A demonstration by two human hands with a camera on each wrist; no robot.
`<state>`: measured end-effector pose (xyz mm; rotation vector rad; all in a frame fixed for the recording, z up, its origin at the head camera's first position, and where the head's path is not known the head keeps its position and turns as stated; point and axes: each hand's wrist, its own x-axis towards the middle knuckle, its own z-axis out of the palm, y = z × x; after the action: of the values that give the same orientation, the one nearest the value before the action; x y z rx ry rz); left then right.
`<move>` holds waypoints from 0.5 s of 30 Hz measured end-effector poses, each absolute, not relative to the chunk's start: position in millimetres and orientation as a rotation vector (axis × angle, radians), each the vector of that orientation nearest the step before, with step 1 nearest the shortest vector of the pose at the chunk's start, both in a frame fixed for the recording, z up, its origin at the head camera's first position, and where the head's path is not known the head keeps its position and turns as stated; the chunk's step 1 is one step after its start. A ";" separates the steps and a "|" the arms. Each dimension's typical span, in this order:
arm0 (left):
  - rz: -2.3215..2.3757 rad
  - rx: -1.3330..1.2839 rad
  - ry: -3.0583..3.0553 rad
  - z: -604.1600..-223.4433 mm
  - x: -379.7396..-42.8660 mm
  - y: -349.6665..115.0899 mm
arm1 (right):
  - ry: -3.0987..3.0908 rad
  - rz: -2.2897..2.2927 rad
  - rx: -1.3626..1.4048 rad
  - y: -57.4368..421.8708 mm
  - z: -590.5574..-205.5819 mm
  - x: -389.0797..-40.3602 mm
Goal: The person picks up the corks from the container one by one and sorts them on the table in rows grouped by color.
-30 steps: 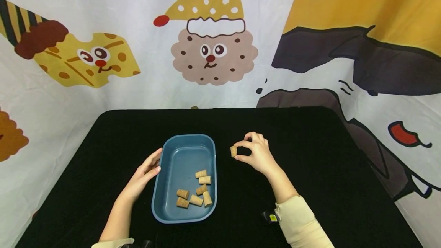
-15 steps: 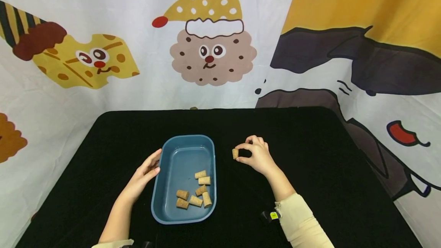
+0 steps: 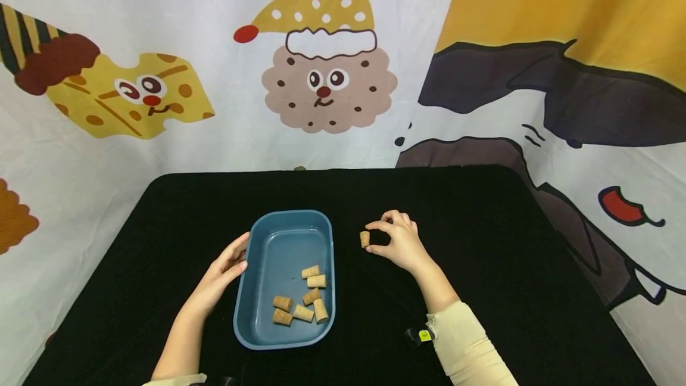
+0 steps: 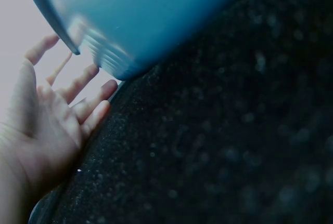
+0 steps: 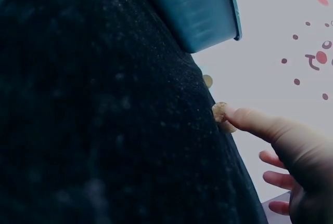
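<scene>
Black cloth separates right fingers pinching a cork from the tray rim touching spread left fingers.

A blue tray rests on a black-covered bench, left of centre, long sides pointing toward the far edge.

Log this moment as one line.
left hand: touches blue rectangular plastic tray | right hand: pinches tan cylindrical cork, right of tray | in tray: seven similar corks

Two hands, one tub, seemingly eight corks show
</scene>
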<state>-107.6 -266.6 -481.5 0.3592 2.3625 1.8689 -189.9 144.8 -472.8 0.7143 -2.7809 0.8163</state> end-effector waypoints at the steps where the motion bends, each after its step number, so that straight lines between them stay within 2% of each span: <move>1: 1.866 0.358 2.362 -481.5 -107.6 -266.6 | -2.780 0.818 0.712 144.7 -471.5 -189.2; 15: 1.865 0.359 2.362 -483.5 -108.7 -267.4 | -2.633 0.861 0.812 132.7 -440.1 -177.4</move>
<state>-108.7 -267.4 -483.5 0.3590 2.3625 1.8647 -177.4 132.7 -440.1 0.8115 -2.6327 0.8615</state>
